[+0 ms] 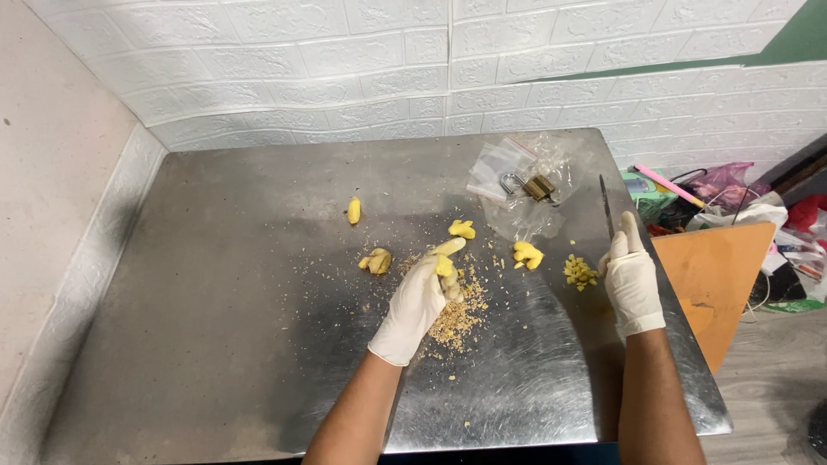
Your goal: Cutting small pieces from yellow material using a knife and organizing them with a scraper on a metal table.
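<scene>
A peeled yellow ginger piece point(443, 263) is gripped in the gloved left hand point(419, 301), fingers curled shut around it, above the pile of peelings point(455, 320) on the steel table point(241, 344). A knife point(606, 207) is clasped in the gloved right hand point(631, 280), right of the peelings, blade pointing away. Chopped bits point(580, 272) lie between the peelings and that hand

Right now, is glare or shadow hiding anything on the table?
Head view: sharp overall; soft glare on the steel table, a dark shadow band along its left side; the ginger in the left hand and the knife stay clear.
</scene>
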